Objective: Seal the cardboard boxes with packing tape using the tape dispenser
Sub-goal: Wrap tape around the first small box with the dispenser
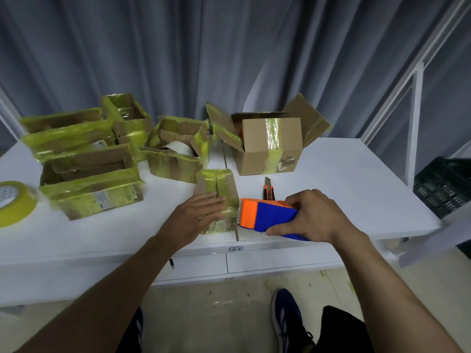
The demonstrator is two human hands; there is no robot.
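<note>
Orange-and-blue tape dispenser (267,216) gripped in right hand (311,215), fingers wrapped round the blue body, serrated edge touching the right side of a small cardboard box (218,189). Left hand (201,212) flat and open on top of that box, pinning it to the white table (344,179), gripping nothing. Box already heavily wrapped in yellow tape. Likely step: laying or cutting a strip at the box edge. Next move probably needs firm downward hold left, steady pull right. Utility knife (269,189) just beyond right hand; spare tape roll (15,202) far left of left hand.
</note>
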